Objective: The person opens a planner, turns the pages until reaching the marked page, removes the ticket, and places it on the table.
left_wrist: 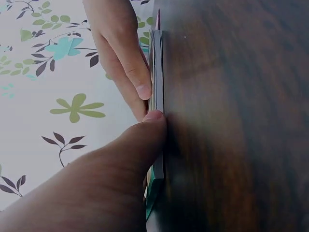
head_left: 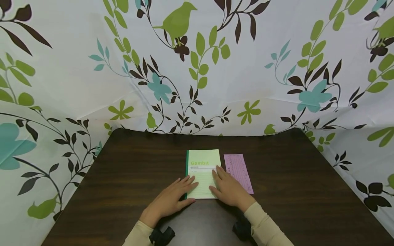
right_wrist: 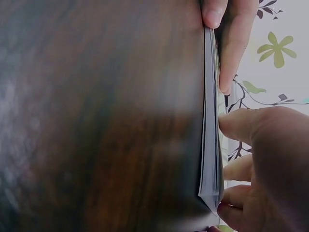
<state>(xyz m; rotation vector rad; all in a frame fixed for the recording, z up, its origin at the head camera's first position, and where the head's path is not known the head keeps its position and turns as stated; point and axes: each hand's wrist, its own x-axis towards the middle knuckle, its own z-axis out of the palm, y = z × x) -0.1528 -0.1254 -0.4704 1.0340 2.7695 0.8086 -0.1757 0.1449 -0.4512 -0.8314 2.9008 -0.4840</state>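
A pale green notebook (head_left: pixel 201 184) with a dark green spine and "Gambit" on its cover lies closed on the dark wooden table (head_left: pixel 138 164). My left hand (head_left: pixel 174 197) rests on its lower left part, fingers extended, the thumb near the bottom edge. On its right side my right hand (head_left: pixel 229 189) lies flat with fingers spread. In the left wrist view the left thumb (left_wrist: pixel 154 116) touches the notebook's page edge (left_wrist: pixel 158 72). The right wrist view shows the right fingers (right_wrist: pixel 236 125) against the cover and the stacked pages (right_wrist: pixel 211 145) edge-on.
A pink printed sheet (head_left: pixel 238 171) lies just right of the notebook, partly behind the right hand. Dark wrist devices (head_left: pixel 162 235) sit at both wrists. A white cloth (head_left: pixel 77 68) with leaf and bird prints hangs behind the table and along its sides.
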